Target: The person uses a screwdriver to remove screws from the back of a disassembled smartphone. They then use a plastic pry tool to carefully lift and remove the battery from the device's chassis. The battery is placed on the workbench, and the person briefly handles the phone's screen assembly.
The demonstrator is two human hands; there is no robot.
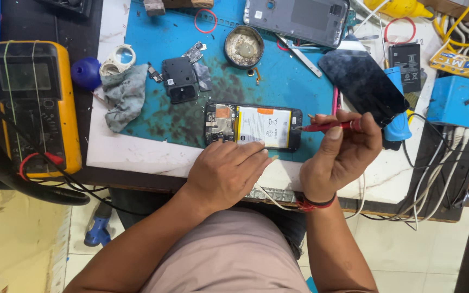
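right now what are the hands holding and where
Right hand pinches a red screwdriver by its handle. Left hand holds nothing; its fingertips rest on the opened phone.

This is a small electronics repair workshop for mobile phones. A stained blue rubber work mat [278, 76] covers the bench, strewn with an opened black smartphone with its white battery exposed [253, 126], a detached grey plastic back cover [297, 19] and a loose black glass screen panel [362, 81]. A yellow-cased digital multimeter [36, 106], a round metal tin of flux paste [243, 46] and tangled white cables [435, 179] lie around it.
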